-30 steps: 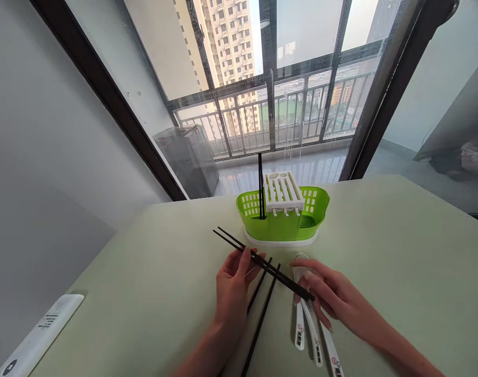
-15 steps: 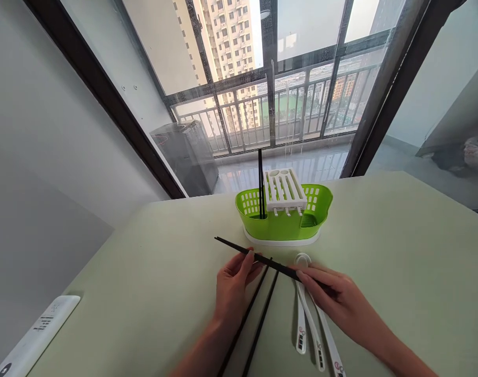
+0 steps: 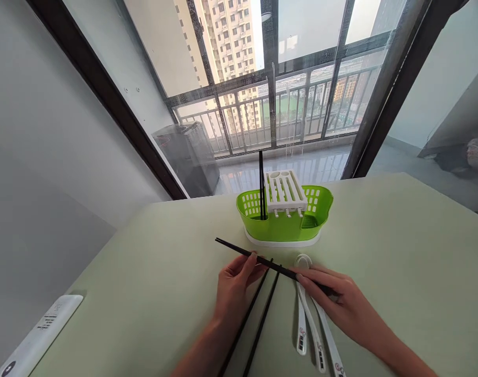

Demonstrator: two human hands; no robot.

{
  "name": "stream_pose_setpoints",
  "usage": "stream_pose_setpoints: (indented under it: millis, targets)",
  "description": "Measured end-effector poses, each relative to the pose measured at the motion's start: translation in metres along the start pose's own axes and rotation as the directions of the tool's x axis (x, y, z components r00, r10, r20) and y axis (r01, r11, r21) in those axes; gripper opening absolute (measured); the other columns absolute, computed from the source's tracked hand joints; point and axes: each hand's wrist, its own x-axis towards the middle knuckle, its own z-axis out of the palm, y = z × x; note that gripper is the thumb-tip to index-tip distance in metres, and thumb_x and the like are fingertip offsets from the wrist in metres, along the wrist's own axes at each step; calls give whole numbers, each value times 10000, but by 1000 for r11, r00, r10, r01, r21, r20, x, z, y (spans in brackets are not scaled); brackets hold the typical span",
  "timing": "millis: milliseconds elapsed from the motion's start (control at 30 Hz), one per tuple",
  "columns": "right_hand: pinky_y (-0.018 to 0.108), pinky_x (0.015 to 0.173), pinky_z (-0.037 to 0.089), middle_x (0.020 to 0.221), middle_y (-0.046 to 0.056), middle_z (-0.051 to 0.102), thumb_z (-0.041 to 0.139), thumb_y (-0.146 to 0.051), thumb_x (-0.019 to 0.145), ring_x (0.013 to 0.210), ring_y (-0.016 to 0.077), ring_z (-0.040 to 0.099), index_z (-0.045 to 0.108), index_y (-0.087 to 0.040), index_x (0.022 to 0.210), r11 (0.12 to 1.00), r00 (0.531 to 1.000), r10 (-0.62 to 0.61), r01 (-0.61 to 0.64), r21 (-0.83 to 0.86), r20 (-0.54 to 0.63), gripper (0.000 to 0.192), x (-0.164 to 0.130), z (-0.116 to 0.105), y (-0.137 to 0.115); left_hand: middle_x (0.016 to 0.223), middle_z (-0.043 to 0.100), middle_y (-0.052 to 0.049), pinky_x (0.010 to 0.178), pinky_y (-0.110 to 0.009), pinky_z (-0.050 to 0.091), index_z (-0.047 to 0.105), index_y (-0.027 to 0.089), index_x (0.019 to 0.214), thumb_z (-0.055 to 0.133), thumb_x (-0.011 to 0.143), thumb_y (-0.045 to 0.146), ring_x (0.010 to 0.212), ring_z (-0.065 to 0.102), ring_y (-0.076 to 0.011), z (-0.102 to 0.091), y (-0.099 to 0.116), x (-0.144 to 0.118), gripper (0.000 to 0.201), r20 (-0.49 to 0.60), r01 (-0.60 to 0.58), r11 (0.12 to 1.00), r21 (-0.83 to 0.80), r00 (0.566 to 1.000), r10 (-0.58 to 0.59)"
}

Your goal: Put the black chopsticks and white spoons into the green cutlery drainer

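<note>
A pair of black chopsticks (image 3: 239, 252) hangs level just above the pale green table (image 3: 400, 272), held at both ends. My left hand (image 3: 235, 288) pinches them near the middle, my right hand (image 3: 337, 303) grips their near end. Two more black chopsticks (image 3: 257, 324) lie on the table under my hands. White spoons (image 3: 307, 324) lie under my right hand. Behind them stands a green cutlery drainer (image 3: 284, 222) with a white slotted insert (image 3: 284, 191) and black chopsticks (image 3: 261, 183) upright in its left part.
A white remote control (image 3: 38, 335) lies at the table's left front edge. Behind the table is a large window with a dark frame (image 3: 105, 89), a balcony railing and a grey bin (image 3: 189, 157) outside.
The held chopsticks have dropped lower and closed together into one line. My right hand has slid along them toward their near end. The left hand barely moved.
</note>
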Motion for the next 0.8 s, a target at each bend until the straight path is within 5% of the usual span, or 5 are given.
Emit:
stream_pose_setpoints:
  millis: [367,533,667,800]
  targets:
    - [281,642,500,855,42,693,603,-558,972,770,195,631,799,-233,1031,989,993,101,-93,119,-64,384,1,-2,-1,842,824,-80,847,-289,643,818,135,885,903,763,454,783,790,-185,7,9,-11,352,19,-67,993,97,998,65]
    - [247,459,351,711,-35,484,639,-602,937,533,110,407,713,-222,1177,941,975,204,-169,294,-91,455,1,-5,-5,881,827,-79,837,-306,644,816,147,880,943,678,464,784,791,-199,-7,52,-2,397,-81,-226,967,119,968,236]
    - [258,471,328,723,-48,450,616,-609,956,526,102,362,640,-212,1216,916,978,197,-161,366,-63,475,2,-7,-3,885,815,-61,670,-256,623,799,163,844,941,651,471,710,770,-178,-16,118,7,390,-161,-483,847,220,839,520]
    - [276,496,312,694,-60,426,592,-603,976,530,112,353,611,-212,1213,911,978,203,-173,375,-41,458,2,-5,1,811,789,-42,494,-206,512,788,172,867,856,777,472,626,736,-158,1,171,12,321,-35,-686,595,419,643,765]
